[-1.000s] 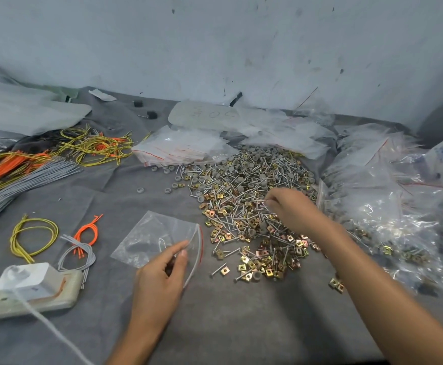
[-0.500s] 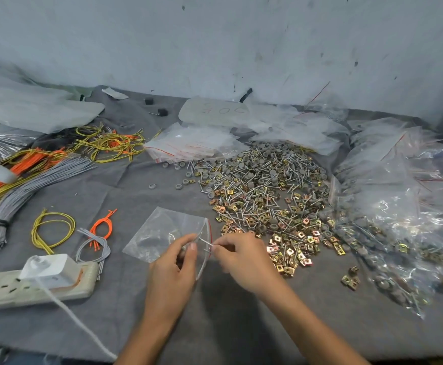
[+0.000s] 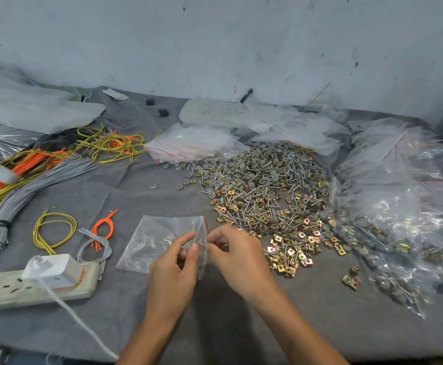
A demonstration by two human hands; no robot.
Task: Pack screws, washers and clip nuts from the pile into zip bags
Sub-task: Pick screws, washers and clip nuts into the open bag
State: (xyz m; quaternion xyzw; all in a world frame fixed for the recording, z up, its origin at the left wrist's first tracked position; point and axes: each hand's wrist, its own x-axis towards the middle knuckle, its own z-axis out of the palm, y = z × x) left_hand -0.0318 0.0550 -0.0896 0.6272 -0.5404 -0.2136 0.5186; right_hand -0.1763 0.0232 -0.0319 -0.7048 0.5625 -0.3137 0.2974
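From the head camera: the left hand point(image 3: 173, 270) pinches the red-striped mouth of a clear zip bag point(image 3: 157, 241) lying flat on the grey table point(image 3: 241, 325), apparently to keep it agape, with the bag's body spreading toward ten o'clock from the hands. The right hand point(image 3: 237, 256), fingertips bunched at that opening, looks set to feed a piece in, though whether it holds anything cannot be told. The pile point(image 3: 265, 196) of screws, washers and clip nuts lies near at two o'clock, within easy reach.
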